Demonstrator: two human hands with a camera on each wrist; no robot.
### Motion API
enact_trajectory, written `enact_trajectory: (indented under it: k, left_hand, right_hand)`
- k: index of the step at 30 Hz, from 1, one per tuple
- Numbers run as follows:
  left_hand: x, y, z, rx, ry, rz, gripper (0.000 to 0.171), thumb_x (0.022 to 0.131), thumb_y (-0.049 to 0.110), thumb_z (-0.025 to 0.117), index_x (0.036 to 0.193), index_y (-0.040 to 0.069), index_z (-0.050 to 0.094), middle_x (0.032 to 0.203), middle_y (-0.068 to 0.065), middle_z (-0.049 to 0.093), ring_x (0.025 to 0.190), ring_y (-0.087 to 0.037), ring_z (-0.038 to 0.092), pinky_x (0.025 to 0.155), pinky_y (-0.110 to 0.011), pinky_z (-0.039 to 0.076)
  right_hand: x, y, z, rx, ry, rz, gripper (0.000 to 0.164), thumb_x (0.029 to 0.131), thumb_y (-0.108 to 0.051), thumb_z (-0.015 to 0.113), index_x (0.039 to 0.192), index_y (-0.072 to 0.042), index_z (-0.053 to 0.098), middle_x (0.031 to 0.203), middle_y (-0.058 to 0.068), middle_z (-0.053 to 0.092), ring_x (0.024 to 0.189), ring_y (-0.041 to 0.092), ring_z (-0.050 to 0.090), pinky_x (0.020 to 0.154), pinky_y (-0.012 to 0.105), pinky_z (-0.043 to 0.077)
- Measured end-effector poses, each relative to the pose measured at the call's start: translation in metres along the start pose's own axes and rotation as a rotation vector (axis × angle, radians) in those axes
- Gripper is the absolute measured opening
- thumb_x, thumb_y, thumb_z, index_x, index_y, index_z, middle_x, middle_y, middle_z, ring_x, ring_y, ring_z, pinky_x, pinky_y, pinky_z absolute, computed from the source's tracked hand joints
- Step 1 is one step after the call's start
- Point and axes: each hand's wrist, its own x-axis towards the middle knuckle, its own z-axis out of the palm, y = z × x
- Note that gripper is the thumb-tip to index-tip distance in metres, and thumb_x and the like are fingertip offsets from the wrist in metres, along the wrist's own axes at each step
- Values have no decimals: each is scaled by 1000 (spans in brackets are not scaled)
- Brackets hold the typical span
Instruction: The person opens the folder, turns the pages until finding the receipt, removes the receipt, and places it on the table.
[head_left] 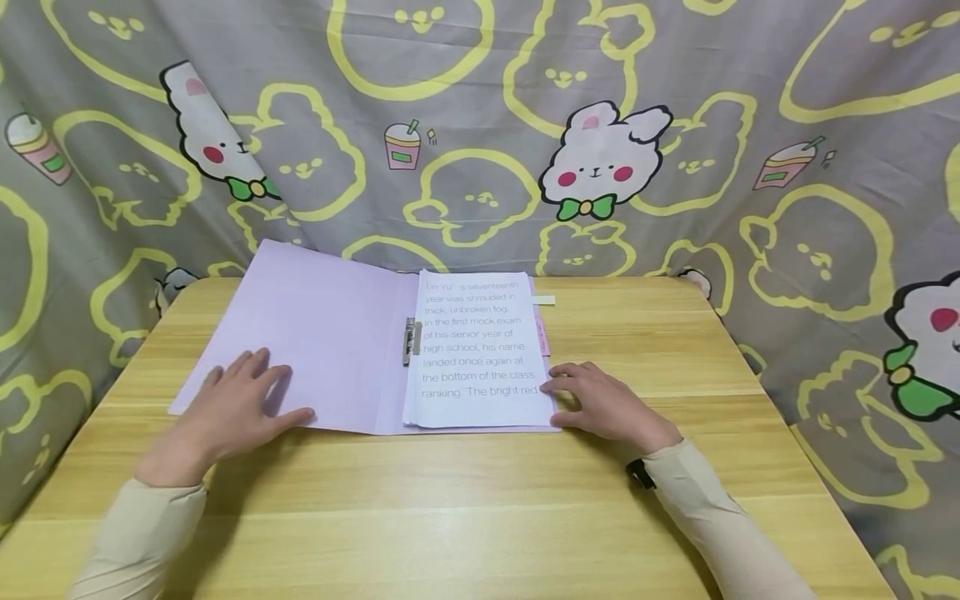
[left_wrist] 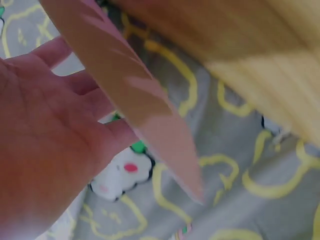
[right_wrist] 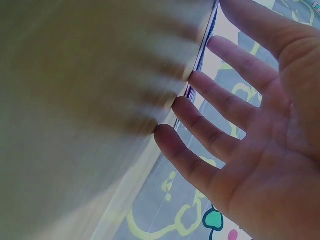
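A light purple folder lies spread open on the table, its cover to the left. On its right side rests a stack of printed paper, with a metal clip at the stack's left edge. My left hand is over the lower left of the cover, fingers spread. In the left wrist view, the fingers meet the cover near its edge. My right hand is at the lower right edge of the folder and paper. Its spread fingertips touch down on the tabletop in the right wrist view.
The wooden table has a patterned grey curtain behind it and at both sides. A pale tab and a pink tab stick out from the right of the paper. A dark band is on the right wrist.
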Motion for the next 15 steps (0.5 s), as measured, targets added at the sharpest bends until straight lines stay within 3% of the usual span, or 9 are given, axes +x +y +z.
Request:
enact_trajectory:
  k: [6, 15]
  left_hand:
    - [7, 16, 18, -29, -6, 48, 81, 90, 70, 61, 135, 2, 63, 150, -28, 48, 136, -52, 42, 98, -73, 37]
    - [12, 26, 27, -28, -33, 73, 86, 85, 73, 65, 138, 6, 62, 150, -28, 48, 136, -52, 42, 98, -72, 39]
  right_hand:
    - [1, 1, 1, 12, 0, 3, 53, 88, -32, 82, 135, -13, 67, 145, 10, 58, 131, 34, 52, 106, 54, 45]
    - [4, -1, -4, -6, -19, -9, 69, 87, -32, 83, 145, -5, 55, 147, 14, 55, 132, 34, 52, 110, 51, 43]
